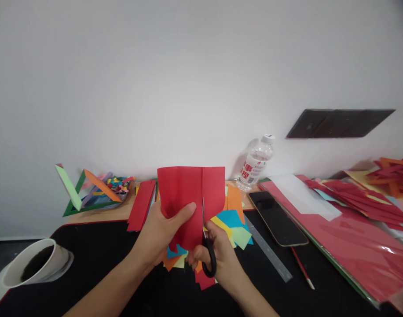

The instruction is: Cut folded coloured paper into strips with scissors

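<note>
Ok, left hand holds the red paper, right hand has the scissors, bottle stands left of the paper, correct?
Not quite: in the head view, the bottle stands right of the red paper. The left hand does hold that paper, and the right hand has the scissors.

1. A white cup (59, 259) stood at the left of the desk (99, 251), something dark inside it.
2. A clear bottle (254, 165), capped and red-lettered, stood near the wall (201, 79).
3. A phone (276, 218) lay nearer than the bottle, its screen dark.
4. A ruler (269, 249) lay aslant, left of the phone.
5. A red pencil (301, 265) lay at the phone's near end.
6. A dark panel (340, 123) was set on the wall, at the right.
</note>
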Motion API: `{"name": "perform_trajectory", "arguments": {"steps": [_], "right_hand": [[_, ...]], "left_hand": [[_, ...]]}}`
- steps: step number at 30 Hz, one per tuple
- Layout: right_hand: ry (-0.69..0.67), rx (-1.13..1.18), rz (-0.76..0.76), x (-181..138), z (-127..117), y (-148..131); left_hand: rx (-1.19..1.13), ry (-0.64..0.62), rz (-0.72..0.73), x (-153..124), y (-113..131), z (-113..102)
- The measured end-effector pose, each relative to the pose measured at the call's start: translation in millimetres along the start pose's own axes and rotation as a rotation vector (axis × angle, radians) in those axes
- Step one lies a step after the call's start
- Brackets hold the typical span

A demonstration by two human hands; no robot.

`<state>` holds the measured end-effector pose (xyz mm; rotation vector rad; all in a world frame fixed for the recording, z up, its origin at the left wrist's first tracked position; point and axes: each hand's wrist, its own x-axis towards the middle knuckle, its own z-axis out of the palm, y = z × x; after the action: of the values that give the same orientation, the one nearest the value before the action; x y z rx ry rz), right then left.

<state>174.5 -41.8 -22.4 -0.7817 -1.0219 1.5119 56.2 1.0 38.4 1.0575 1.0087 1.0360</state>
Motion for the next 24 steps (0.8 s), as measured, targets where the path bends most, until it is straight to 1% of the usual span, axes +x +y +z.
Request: {"name": "perform_trajectory", "arguments": {"steps": [6, 9, 12, 15, 17, 19, 20, 21, 23, 24], "right_hand": [[0.028, -0.006, 0.053, 0, -2, 5], [0.045, 0.009, 0.042, 0, -2, 7], [0.011, 0.046, 0.013, 2, -2, 5], [-0.011, 0.020, 0.013, 4, -5, 2], [0.060, -0.019, -0.016, 6, -10, 2], [0.187, -0.070, -0.104, 7, -17, 4], [0.273, -0.080, -0.164, 8, -20, 5], [0.315, -0.072, -0.202, 9, -23, 7], [0.364, 0.009, -0.251, 11, -26, 8], [0.360, 0.072, -0.249, 12, -26, 9]], "left_hand": [[-0.013, 0.009, -0.016, 1, 1, 2], [-0.009, 0.028, -0.011, 2, 1, 3], [-0.014, 0.049, 0.012, 6, 1, 1], [-0.013, 0.112, 0.060, 12, 5, -7], [-0.026, 0.139, 0.090, 14, 11, -14], [-0.054, 0.127, 0.120, 16, 17, -20], [-0.063, 0.118, 0.127, 16, 21, -22], [-0.066, 0.108, 0.121, 16, 23, -24], [-0.056, 0.075, 0.068, 15, 25, -26], [-0.048, 0.046, 0.034, 14, 25, -27]]}}
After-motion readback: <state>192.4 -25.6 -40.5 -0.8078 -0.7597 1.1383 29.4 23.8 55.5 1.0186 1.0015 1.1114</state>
